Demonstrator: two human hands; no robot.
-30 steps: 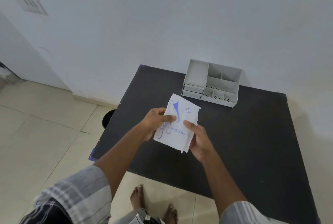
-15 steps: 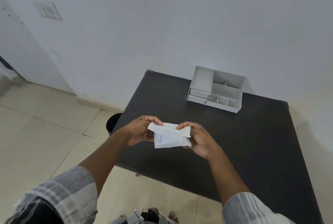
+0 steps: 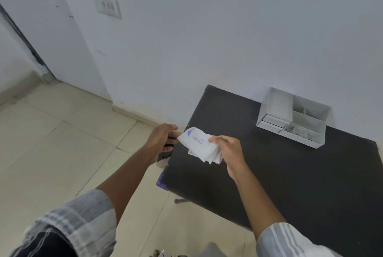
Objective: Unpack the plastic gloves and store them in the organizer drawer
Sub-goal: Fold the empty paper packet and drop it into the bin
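Note:
The glove packet (image 3: 198, 146), white with blue print, is held in the air over the left edge of the black table (image 3: 290, 174). My right hand (image 3: 229, 150) grips its right end, fingers curled round it. At the packet's left corner is my left hand (image 3: 162, 139), fingers curled and pinching that corner, beyond the table edge. The grey organizer (image 3: 294, 120) stands at the back of the table by the wall, about a forearm's length from the packet. Its two small drawers (image 3: 271, 119) at lower left are pushed in.
A dark bin (image 3: 164, 155) stands on the tiled floor right under my left hand, against the table's left side. The white wall runs behind the table, and a door frame (image 3: 24, 35) is at far left.
Both hands have carried the packet left to the table's edge above the bin. The packet has turned so its blue print faces up.

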